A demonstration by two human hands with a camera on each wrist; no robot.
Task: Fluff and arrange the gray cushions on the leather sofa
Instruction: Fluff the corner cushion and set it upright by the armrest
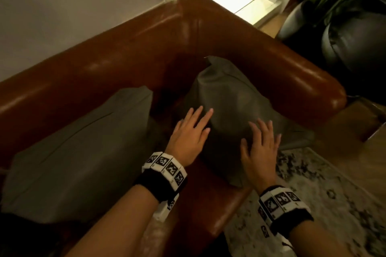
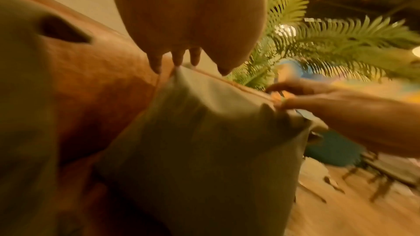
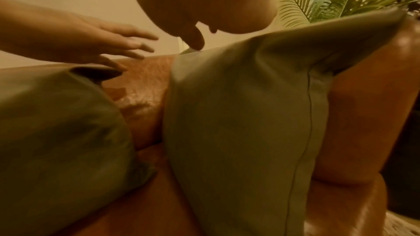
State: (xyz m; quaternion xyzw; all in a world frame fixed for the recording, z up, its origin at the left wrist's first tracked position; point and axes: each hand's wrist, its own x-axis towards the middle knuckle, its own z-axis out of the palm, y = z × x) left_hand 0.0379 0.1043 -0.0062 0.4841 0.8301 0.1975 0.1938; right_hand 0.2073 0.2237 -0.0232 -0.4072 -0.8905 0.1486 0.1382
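A smooth gray cushion [image 1: 69,158] is leaned against the brown leather sofa [image 1: 117,58] backrest on the left. A second cushion [image 1: 227,110], creased, is stood in the sofa's corner, one corner pointed upward. The left hand [image 1: 189,133] and right hand [image 1: 259,148] are held over it, fingers straight and spread; contact cannot be told. A potted plant [image 1: 353,33] is seen at right.

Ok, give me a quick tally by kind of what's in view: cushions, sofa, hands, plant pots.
Gray cushions: 2, one in the sofa corner, one to its left
Leather sofa: 1
Hands: 2, left hand and right hand, fingers straight, over the corner cushion
Dark plant pots: 1 clearly, possibly more behind
Total: 6
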